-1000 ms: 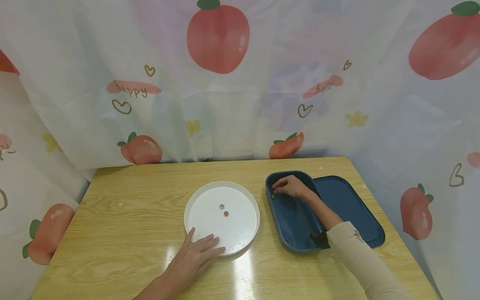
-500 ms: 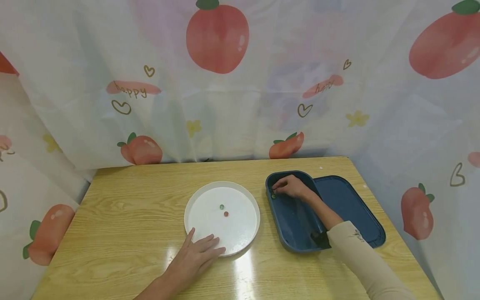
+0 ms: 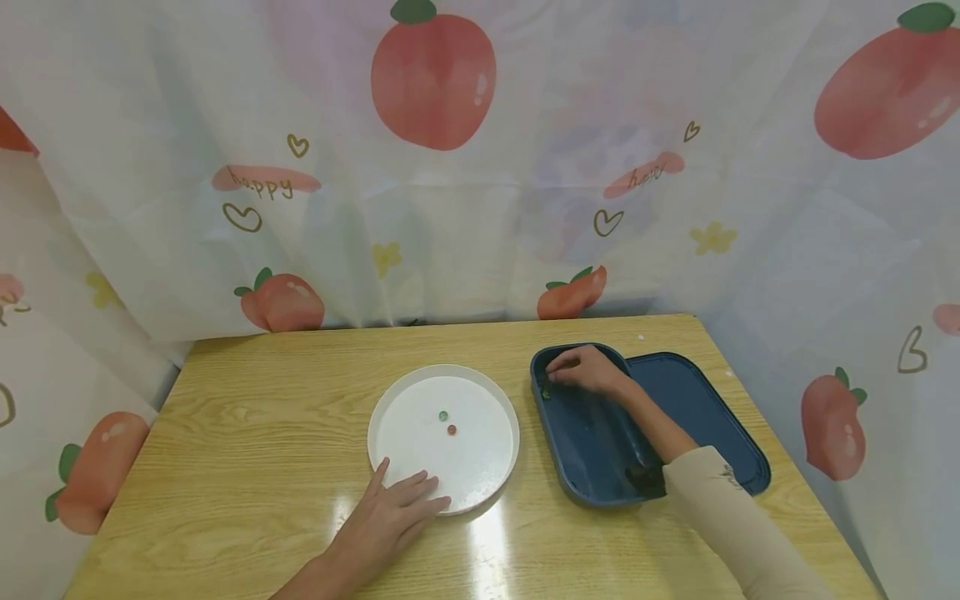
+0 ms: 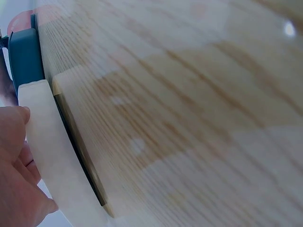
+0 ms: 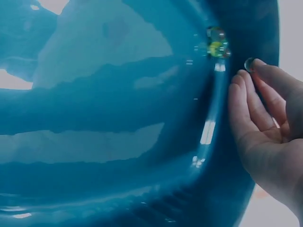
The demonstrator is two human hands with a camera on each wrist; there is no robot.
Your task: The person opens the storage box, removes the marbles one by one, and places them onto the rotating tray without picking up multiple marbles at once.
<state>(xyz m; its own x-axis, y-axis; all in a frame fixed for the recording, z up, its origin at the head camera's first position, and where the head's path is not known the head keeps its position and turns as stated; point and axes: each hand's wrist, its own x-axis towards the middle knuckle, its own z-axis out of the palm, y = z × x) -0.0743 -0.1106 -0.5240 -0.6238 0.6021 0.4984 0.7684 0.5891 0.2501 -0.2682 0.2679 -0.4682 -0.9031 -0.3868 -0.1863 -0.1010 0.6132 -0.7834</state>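
Glass marble (image 5: 248, 65) pinched clear of the cluster

Head view: the right hand (image 3: 588, 369) has just shifted slightly rightward inside the box's (image 3: 588, 437) far left corner. The left hand (image 3: 393, 517) lies spread over the near edge of the plate (image 3: 480, 462), which bears two marbles (image 3: 443, 416).

Left wrist: fingertips touch the plate's rim.

Right wrist: thumb and finger pinch the glass marble; the remaining cluster (image 5: 218, 43) sits apart, so this one seems picked out.

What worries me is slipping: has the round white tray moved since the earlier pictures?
No: in the head view, the round white tray shows no visible shift against the back edge of the wooden table.
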